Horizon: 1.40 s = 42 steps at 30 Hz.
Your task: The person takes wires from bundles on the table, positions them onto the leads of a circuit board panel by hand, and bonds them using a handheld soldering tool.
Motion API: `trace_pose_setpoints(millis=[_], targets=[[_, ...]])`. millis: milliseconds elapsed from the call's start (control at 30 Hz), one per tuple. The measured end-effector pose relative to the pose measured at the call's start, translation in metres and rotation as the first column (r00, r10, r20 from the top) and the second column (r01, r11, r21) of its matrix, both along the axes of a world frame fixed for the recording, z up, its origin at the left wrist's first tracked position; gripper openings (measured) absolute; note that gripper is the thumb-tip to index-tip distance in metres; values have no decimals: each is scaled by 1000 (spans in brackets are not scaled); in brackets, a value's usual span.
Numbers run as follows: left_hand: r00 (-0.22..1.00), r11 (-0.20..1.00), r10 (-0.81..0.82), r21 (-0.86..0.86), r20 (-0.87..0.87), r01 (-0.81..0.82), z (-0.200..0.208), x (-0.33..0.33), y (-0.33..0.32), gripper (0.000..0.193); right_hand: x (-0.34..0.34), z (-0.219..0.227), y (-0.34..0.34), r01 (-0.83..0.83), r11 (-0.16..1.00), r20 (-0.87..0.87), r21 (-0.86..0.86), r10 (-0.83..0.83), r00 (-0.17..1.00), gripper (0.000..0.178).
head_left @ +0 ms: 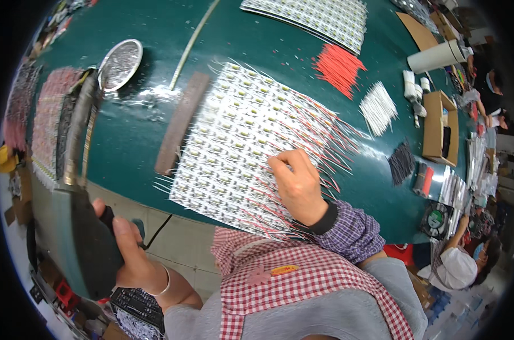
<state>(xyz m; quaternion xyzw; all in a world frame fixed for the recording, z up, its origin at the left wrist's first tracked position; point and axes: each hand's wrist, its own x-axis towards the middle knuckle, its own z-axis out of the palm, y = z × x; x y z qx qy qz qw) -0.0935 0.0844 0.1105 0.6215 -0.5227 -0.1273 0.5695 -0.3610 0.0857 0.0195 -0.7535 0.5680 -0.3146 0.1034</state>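
Left grip point(136, 263) on tool point(92, 243), right point(296, 187) over panel point(225, 136)

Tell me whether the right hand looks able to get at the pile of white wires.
Probably yes: between the right hand and the pile of white wires I see only the white panel, its thin red wires and green tabletop, nothing tall in the way.

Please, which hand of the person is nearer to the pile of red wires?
Right. The right hand is over the white panel, on the person's side of the red wires. The left hand, gripping a dark tool, is farther, at lower left.
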Motion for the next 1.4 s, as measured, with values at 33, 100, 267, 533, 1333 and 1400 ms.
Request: trace_pose_setpoints(millis=[33, 100, 267, 533, 1333, 1400], targets=[[1000, 996, 1, -86, 26, 2, 4, 3, -12, 38, -1, -1, 1, 8, 1000, 4, -8, -8, 1000, 29], [999, 986, -30, -166, -24, 26, 2, 17, -30, 32, -1, -1, 1, 9, 1000, 23, -27, -8, 1000, 30], [992, 942, 4, 334, -125, 38, -31, 10, -110, 19, 0, -1, 1, -14, 999, 27, -32, 15, 1000, 31], [826, 930, -154, 202, -542, 306, -36, -25, -17, 45, -17, 13, 13, 25, 998, 20, 52, -26, 999, 30], [925, 779, -288, 501, -249, 378, -68, -23, 99, 42, 7, 1, 10, -24, 1000, 124, 11, 22, 992, 29], [961, 819, -210, 505, -182, 275, -59, -33, 94, 29, 7, 0, 11, -32, 999, 110, 15, 30, 994, 31]])
